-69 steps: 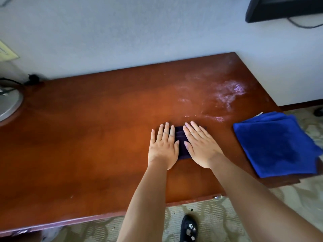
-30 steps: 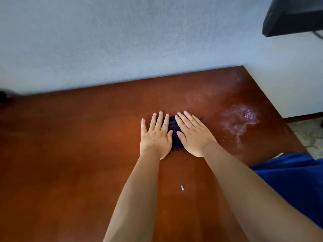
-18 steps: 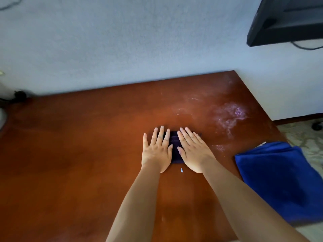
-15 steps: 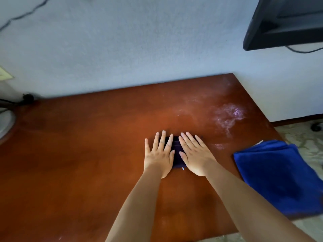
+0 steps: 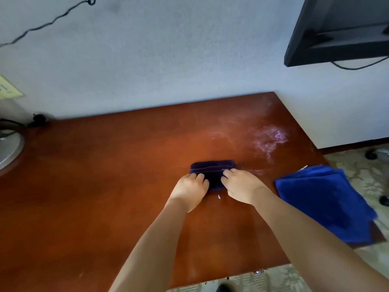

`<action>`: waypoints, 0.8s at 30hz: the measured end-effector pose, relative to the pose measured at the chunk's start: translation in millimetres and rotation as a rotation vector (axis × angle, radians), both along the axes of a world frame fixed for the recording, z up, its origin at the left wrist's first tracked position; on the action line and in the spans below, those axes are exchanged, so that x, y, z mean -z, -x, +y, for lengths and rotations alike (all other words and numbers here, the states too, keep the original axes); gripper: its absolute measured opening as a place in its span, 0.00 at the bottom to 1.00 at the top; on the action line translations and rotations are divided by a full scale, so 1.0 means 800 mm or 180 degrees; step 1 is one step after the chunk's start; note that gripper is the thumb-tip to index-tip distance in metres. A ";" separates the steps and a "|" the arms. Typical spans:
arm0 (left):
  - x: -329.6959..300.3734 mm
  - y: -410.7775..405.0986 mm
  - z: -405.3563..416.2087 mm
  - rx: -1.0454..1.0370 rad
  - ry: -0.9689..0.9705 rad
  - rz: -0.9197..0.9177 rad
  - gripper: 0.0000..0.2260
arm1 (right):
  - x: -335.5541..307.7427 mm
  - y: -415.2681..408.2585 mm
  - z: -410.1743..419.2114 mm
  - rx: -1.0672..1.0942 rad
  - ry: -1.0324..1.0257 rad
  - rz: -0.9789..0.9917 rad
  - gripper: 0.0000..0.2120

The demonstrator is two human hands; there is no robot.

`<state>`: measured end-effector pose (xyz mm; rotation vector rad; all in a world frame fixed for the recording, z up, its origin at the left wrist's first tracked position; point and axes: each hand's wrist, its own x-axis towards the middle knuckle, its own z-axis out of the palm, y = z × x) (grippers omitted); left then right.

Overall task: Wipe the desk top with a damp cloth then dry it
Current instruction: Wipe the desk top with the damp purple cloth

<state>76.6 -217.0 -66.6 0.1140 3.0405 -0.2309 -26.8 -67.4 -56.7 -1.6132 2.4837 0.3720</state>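
A small dark cloth (image 5: 211,172), folded into a thick pad, lies flat on the brown desk top (image 5: 105,186), a little to the right of the middle. Both hands are on it. The left hand (image 5: 190,189) holds the cloth's near left part, at about 7 o'clock from the cloth's middle, with its fingers curled down onto the fabric. The right hand (image 5: 242,187) holds the near right part, at about 4 o'clock, and its fingers are curled too, with the tips tucked into a fold. The two hands sit close together with a strip of cloth showing between them.

A tiny white speck (image 5: 219,196) lies on the desk just below the cloth, at 6 o'clock from it.

At 2 o'clock from the cloth there is a shiny whitish smear (image 5: 269,140) on the wood. At 3 o'clock, near the desk's right edge, lies a bright blue towel (image 5: 324,205), and part of it hangs over that edge.

At 9 o'clock, far off at the left edge of the desk, part of a round grey base (image 5: 8,148) shows. At 1 o'clock, high on the white wall (image 5: 147,60), hangs a black screen (image 5: 336,30).
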 end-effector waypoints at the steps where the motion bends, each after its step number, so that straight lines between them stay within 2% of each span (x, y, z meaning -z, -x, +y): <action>1: -0.006 0.002 0.001 -0.0086 0.0003 -0.0018 0.06 | 0.000 0.002 -0.003 0.0085 0.0051 -0.0020 0.15; 4: -0.009 0.008 -0.004 -0.0145 -0.0125 -0.0031 0.10 | -0.003 0.002 -0.001 0.0242 0.0244 -0.0153 0.16; 8: -0.010 -0.016 0.002 0.0233 -0.0234 -0.0113 0.13 | -0.006 -0.018 0.019 0.0172 0.0312 -0.0185 0.16; 12: 0.004 -0.034 -0.009 0.0322 -0.0683 0.0252 0.21 | -0.014 -0.028 0.029 0.0415 0.0523 -0.0312 0.17; 16: 0.001 -0.028 0.000 -0.0613 -0.1390 0.0870 0.18 | -0.003 -0.024 0.012 0.1075 0.1300 -0.0325 0.15; 18: 0.002 -0.017 0.009 -0.1145 -0.1475 0.0695 0.20 | 0.015 -0.025 0.001 0.1310 0.1502 -0.0569 0.18; 20: 0.012 -0.008 0.016 -0.1472 -0.1361 0.0419 0.23 | 0.031 -0.031 -0.008 0.1304 0.1090 -0.0768 0.24; 22: 0.025 0.003 0.022 -0.1728 -0.1254 0.0304 0.24 | 0.043 -0.033 -0.014 0.1210 0.0687 -0.0691 0.29; 24: 0.036 0.013 0.025 -0.1971 -0.1233 0.0228 0.24 | 0.051 -0.030 -0.016 0.1183 0.0705 -0.0566 0.36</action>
